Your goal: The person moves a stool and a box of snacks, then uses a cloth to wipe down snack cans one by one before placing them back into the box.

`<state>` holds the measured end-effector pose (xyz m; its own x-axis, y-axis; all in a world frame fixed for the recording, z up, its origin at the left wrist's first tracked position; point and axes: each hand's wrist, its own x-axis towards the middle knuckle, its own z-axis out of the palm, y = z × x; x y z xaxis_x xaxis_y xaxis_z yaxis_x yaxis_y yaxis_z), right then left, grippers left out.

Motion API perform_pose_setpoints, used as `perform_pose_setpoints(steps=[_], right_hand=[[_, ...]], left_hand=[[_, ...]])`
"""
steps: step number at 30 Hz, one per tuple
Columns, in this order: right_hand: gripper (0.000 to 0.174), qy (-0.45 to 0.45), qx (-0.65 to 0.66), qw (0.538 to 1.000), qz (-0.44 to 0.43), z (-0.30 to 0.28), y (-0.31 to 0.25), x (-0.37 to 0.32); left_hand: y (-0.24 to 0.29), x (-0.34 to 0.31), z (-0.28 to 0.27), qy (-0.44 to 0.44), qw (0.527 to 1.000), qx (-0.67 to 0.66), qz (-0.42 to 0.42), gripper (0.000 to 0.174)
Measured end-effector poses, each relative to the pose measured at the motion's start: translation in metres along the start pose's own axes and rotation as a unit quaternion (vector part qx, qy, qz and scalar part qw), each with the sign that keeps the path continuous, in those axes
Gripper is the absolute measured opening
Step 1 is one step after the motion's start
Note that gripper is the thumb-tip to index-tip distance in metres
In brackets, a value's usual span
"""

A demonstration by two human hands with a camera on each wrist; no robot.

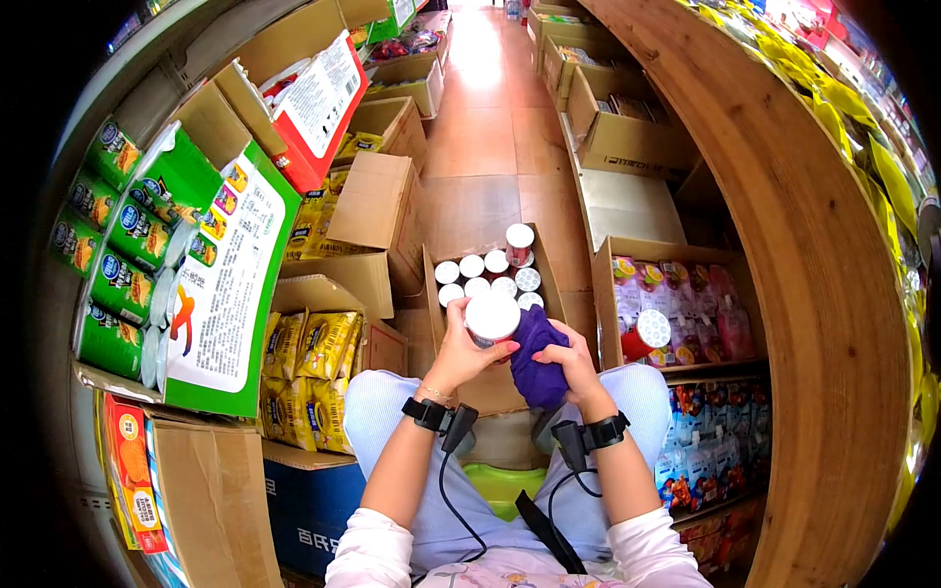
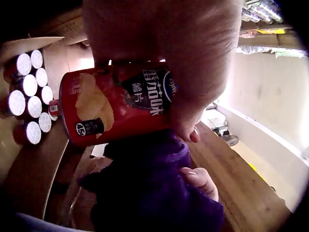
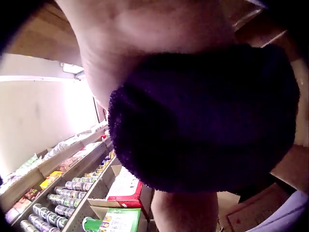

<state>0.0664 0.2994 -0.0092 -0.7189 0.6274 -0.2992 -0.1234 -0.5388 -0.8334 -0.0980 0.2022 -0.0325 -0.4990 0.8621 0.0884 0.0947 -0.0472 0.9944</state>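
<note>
"Purple cloth (image 1: 537, 365) is bunched up in the right hand (image 1: 578, 363), isn't it?"

"Yes, the fingers are curled into it, with the thumb pressed on the fabric."

"What about the left hand (image 1: 453, 358)?"

"Its fingers are wrapped around a red can (image 2: 113, 106) of crisps, gripping the side. The white lid faces the head camera, and the cloth is right beside the can."

"Where exactly is that can?"

"In front of the person's knees, above the near part of an open carton (image 1: 554, 294). Black straps (image 1: 605, 431) circle both wrists."

"And inside the carton?"

"More cans (image 1: 470, 266) with white lids, packed closely together. One rises above the others at the far right."

"Anything to the right?"

"Another carton, full of pouches (image 1: 698, 294) in pink and purple. A can with a dotted lid (image 1: 645, 336) tilts at its left side; I can't tell what supports it."

"And on the left?"

"Yellow packets (image 1: 326, 345) in a box, then green cans (image 1: 123, 284) on display further out. Straight ahead, the tiled floor (image 1: 472, 147) runs between rows of cartons, and a wooden board (image 1: 799, 294) curves along the right."
</note>
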Motion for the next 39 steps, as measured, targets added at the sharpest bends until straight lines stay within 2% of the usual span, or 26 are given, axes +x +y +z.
perform_pose_setpoints(steps=[4,8,11,14,17,23,27,29,32,35,39], right_hand=[[0.047,-0.002,-0.068,0.998,0.005,-0.005,0.012,0.006],[0.047,0.014,-0.143,0.989,0.046,-0.004,0.017,0.005],[0.046,0.020,-0.168,0.985,0.043,-0.003,0.019,0.005],[0.046,0.025,-0.140,0.990,0.021,-0.005,0.023,0.007],[0.047,0.033,-0.119,0.992,0.003,-0.005,0.020,0.008],[0.046,0.031,-0.031,0.998,-0.037,-0.006,0.012,0.005],[0.048,0.029,0.007,0.998,-0.047,-0.001,-0.001,0.000],[0.051,0.018,0.025,0.999,-0.040,-0.001,-0.006,-0.002],[0.053,-0.006,0.058,0.998,-0.038,-0.003,-0.006,-0.002],[0.054,-0.020,0.048,0.998,-0.034,-0.004,-0.004,-0.001],[0.053,-0.023,0.020,0.999,-0.045,-0.004,-0.002,0.000]], left_hand=[[0.002,0.001,-0.002,-0.021,0.997,-0.080,0.007,0.077],[0.012,0.004,-0.007,-0.066,0.989,-0.130,0.011,0.074],[0.000,0.006,-0.013,-0.070,0.995,-0.050,0.060,0.073],[-0.002,0.008,-0.015,-0.081,0.995,-0.009,0.060,0.073],[0.013,0.005,-0.004,-0.038,0.989,-0.140,0.037,0.063],[0.002,0.004,-0.008,-0.053,0.983,-0.174,-0.024,0.042],[-0.003,0.006,-0.010,-0.064,0.981,-0.170,-0.069,0.045],[0.010,0.006,-0.007,-0.077,0.978,-0.171,-0.094,0.050],[-0.003,0.003,0.002,-0.070,0.988,-0.121,-0.068,0.062],[-0.015,0.002,0.002,-0.050,0.998,0.024,0.001,0.071],[-0.019,0.003,-0.001,-0.046,0.998,0.005,-0.030,0.073]])
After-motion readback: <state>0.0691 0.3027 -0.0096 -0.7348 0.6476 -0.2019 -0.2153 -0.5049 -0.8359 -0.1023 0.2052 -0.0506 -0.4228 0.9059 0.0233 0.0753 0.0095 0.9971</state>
